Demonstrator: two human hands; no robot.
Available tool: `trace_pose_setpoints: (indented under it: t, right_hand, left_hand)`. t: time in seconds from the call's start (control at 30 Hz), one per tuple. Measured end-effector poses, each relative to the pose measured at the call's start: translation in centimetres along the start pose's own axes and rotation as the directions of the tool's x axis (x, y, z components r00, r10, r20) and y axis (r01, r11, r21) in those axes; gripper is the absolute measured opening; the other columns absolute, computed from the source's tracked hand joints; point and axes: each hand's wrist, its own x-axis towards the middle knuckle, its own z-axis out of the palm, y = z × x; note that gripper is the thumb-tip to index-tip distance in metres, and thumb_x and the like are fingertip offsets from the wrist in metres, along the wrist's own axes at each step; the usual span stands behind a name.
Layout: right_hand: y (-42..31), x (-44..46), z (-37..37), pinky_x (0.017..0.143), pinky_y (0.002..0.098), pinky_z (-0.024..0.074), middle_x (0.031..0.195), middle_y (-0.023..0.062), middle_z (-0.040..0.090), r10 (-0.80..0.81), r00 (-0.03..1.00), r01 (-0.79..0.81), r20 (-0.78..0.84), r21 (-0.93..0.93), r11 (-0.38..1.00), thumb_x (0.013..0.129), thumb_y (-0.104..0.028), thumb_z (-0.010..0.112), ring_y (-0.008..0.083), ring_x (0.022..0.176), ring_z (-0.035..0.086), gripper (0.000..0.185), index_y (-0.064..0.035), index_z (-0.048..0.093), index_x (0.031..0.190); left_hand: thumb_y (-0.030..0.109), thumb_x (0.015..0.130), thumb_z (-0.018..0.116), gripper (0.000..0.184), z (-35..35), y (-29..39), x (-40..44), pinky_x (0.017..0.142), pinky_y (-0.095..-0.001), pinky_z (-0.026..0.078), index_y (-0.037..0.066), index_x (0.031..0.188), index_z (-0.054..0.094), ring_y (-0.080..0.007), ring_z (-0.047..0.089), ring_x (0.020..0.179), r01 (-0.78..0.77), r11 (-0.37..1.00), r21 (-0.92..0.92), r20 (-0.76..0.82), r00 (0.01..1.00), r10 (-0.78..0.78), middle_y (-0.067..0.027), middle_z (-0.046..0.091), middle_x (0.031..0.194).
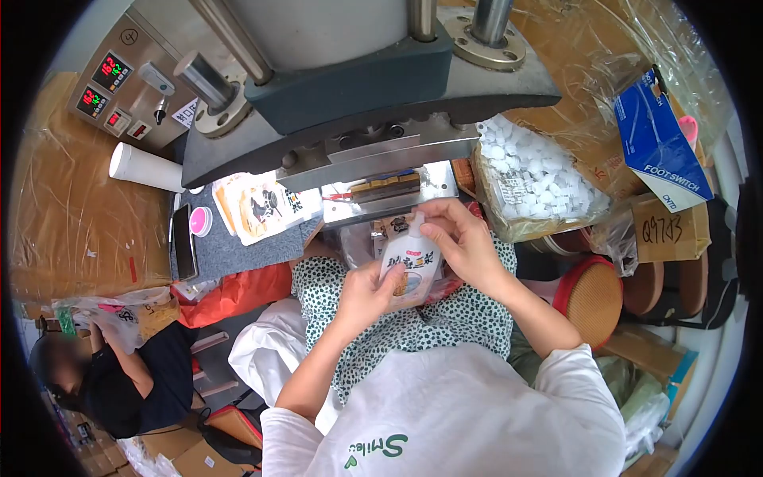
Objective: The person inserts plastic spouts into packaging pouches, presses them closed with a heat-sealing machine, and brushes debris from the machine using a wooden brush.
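Observation:
My left hand (369,292) grips the lower left side of a white printed spout pouch (410,266), held upright above my lap. At the pouch's top, the thumb and fingers of my right hand (459,238) pinch around its white spout (416,226). Whether a separate cap is on the spout I cannot tell. Just beyond the pouch is the press machine (350,107), with a metal bar over a lit plate (441,181). More printed pouches (258,208) lie on a grey mat (214,258) to the left.
A clear bag of small white caps (540,179) stands at the right, near a blue foot switch box (656,135) and a marked carton (671,230). On the left are a white cup (145,167), a phone (184,242) and another person (119,374).

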Motion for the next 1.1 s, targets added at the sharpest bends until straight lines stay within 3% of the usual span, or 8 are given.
trace_pose_setpoints:
  t: [0.3, 0.5, 0.73, 0.87, 0.9, 0.93, 1.0, 1.1]
  right_hand:
    - [-1.4, -0.2, -1.6, 0.085, 0.0357, 0.0542, 0.115, 0.0189, 0.067, -0.158, 0.984, 0.141, -0.087, -0.180, 0.974, 0.091, -0.004, 0.067, 0.0281, 0.102, 0.069, 0.028, 0.0032, 0.061, 0.117]
    - [-2.5, -0.8, -3.7, 0.079, 0.0334, 0.0559, 0.109, 0.0145, 0.069, -0.211, 0.960, 0.160, -0.183, -0.261, 0.952, 0.090, 0.000, 0.067, 0.0258, 0.091, 0.071, 0.020, 0.0010, 0.065, 0.109]
    - [-0.9, 1.8, -8.7, 0.079, 0.0437, 0.0540, 0.103, 0.0177, 0.068, -0.333, 0.922, -0.022, -0.198, -0.885, 0.465, 0.086, -0.004, 0.068, 0.0379, 0.091, 0.067, 0.026, -0.0012, 0.064, 0.112]
    - [0.6, 2.6, -9.6, 0.081, 0.0474, 0.0521, 0.104, 0.0195, 0.066, -0.042, 0.979, -0.146, -0.197, -0.838, 0.525, 0.084, -0.005, 0.069, 0.0418, 0.097, 0.064, 0.030, -0.0013, 0.064, 0.113]
    - [0.7, 2.5, -9.9, 0.082, 0.0476, 0.0519, 0.105, 0.0201, 0.066, 0.018, 0.982, -0.169, -0.191, -0.822, 0.544, 0.084, -0.005, 0.069, 0.0422, 0.099, 0.063, 0.031, -0.0012, 0.063, 0.114]
    - [0.4, 2.4, -9.7, 0.082, 0.0476, 0.0518, 0.104, 0.0209, 0.066, -0.045, 0.981, -0.125, -0.187, -0.801, 0.586, 0.084, -0.005, 0.069, 0.0425, 0.098, 0.063, 0.030, -0.0006, 0.063, 0.113]
    - [-0.6, 2.7, -9.1, 0.082, 0.0478, 0.0516, 0.102, 0.0226, 0.066, -0.180, 0.967, -0.019, -0.182, -0.753, 0.658, 0.083, -0.004, 0.069, 0.0431, 0.097, 0.063, 0.028, 0.0007, 0.063, 0.111]
    - [0.2, 3.2, -9.7, 0.082, 0.0480, 0.0509, 0.101, 0.0238, 0.065, -0.090, 0.995, 0.029, -0.043, -0.736, 0.676, 0.083, -0.003, 0.069, 0.0437, 0.098, 0.063, 0.026, 0.0038, 0.062, 0.107]
  left_hand:
    - [0.016, 0.100, 0.060, 0.027, -0.8, 0.7, 5.3, 0.065, -0.0261, 0.053, -0.009, 0.103, 0.067, -0.0115, 0.067, 0.075, 0.217, 0.686, -0.695, 0.049, 0.966, -0.255, -0.0096, 0.071, 0.092]
    - [0.013, 0.099, 0.059, 0.025, -0.8, 0.6, 5.9, 0.071, -0.0286, 0.055, -0.010, 0.108, 0.065, -0.0137, 0.068, 0.082, 0.202, 0.654, -0.729, 0.031, 0.964, -0.263, -0.0117, 0.071, 0.100]
    - [0.018, 0.101, 0.058, 0.028, -0.9, 1.0, 5.8, 0.071, -0.0305, 0.054, -0.009, 0.106, 0.065, -0.0134, 0.067, 0.081, 0.219, 0.682, -0.698, 0.029, 0.960, -0.279, -0.0115, 0.072, 0.096]
    - [0.032, 0.100, 0.058, 0.040, -4.5, 0.0, 5.5, 0.072, -0.0397, 0.052, -0.005, 0.113, 0.061, -0.0246, 0.068, 0.078, 0.053, 0.997, 0.048, -0.391, 0.920, -0.030, -0.0180, 0.070, 0.094]
    - [0.034, 0.097, 0.062, 0.049, -6.3, -2.2, 5.9, 0.086, -0.0428, 0.050, -0.004, 0.127, 0.055, -0.0352, 0.065, 0.100, 0.012, 0.962, 0.273, -0.552, 0.821, 0.147, -0.0237, 0.066, 0.115]
    - [0.033, 0.094, 0.065, 0.058, -8.0, -4.8, 6.4, 0.101, -0.0480, 0.042, -0.001, 0.137, 0.048, -0.0428, 0.053, 0.121, 0.071, 0.574, 0.816, -0.473, 0.652, 0.592, -0.0260, 0.054, 0.135]
    - [0.026, 0.090, 0.068, 0.061, -7.1, -7.5, 4.5, 0.111, -0.0511, 0.033, 0.005, 0.143, 0.045, -0.0450, 0.042, 0.133, 0.134, 0.399, 0.907, -0.326, 0.824, 0.464, -0.0268, 0.047, 0.142]
    - [0.012, 0.082, 0.071, 0.054, -6.0, -5.9, 1.7, 0.102, -0.0456, 0.042, 0.008, 0.134, 0.055, -0.0355, 0.054, 0.120, 0.054, 0.476, 0.878, -0.291, 0.850, 0.440, -0.0156, 0.056, 0.132]
